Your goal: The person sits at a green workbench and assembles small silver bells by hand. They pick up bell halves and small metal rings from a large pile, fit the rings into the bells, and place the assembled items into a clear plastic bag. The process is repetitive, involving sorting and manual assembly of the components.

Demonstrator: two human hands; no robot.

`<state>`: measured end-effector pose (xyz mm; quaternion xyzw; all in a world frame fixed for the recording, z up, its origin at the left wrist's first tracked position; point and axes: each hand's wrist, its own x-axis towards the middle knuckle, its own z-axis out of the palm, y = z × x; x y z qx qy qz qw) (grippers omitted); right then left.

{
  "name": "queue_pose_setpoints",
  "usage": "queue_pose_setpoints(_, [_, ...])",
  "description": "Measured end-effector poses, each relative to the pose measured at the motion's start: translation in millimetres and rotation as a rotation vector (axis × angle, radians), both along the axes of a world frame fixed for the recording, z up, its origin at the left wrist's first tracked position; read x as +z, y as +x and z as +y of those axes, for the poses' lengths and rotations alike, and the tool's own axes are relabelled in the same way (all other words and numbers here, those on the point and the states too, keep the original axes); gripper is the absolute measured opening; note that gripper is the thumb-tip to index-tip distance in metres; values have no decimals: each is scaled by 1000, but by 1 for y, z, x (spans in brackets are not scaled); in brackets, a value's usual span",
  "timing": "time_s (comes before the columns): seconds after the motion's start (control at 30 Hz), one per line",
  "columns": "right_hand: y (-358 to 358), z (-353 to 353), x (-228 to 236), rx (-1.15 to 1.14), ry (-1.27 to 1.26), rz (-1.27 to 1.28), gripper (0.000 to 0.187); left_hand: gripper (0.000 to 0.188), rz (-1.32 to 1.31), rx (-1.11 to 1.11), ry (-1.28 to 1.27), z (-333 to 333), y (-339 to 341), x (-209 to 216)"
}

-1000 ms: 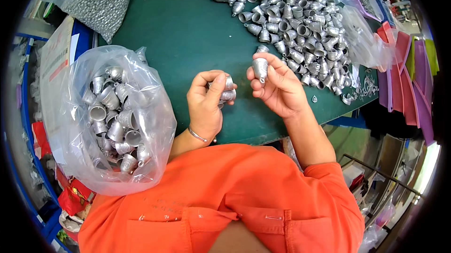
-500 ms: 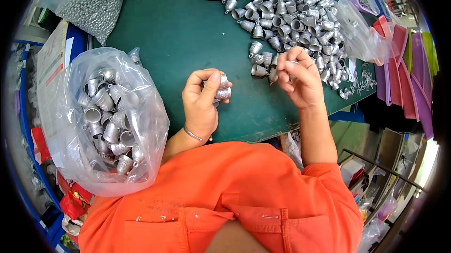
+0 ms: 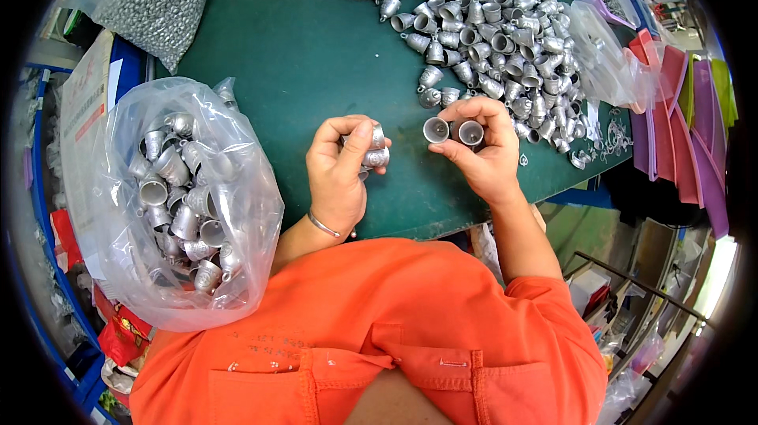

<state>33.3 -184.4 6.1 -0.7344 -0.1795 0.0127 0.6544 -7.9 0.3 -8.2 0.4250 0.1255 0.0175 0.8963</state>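
My left hand [image 3: 335, 158] is closed around a few small silver metal bells [image 3: 377, 157], their rims showing between thumb and fingers. To its right, my right hand [image 3: 488, 152] pinches two more bells [image 3: 437, 130] side by side, open mouths facing up toward me. Just beyond my right hand spreads a big heap of loose bells [image 3: 501, 38]. At my left, a clear plastic bag [image 3: 264, 243] stands open with many of the same bells [image 3: 185, 223] inside.
A clear bag of small silver beads [image 3: 158, 6] sits at the far left of the green table [image 3: 316, 54]. Small metal rings [image 3: 616, 133] lie near the right edge, beside pink and purple plastic bins [image 3: 671, 125] and crumpled clear plastic [image 3: 604, 62].
My right hand has drawn back from the heap's near edge and turned, bringing two bells into view in its fingers. My left hand has stayed in place, holding its bells.
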Motion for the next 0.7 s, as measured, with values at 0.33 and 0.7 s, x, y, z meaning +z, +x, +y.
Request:
queue_pose_setpoints(0.33, [-12, 13, 10, 150, 763, 514, 32, 16, 0, -12, -3, 1, 0, 0])
queue_pose_setpoints(0.7, [-20, 16, -8, 305, 1137, 1148, 32, 14, -3, -38, 3, 0, -1, 1])
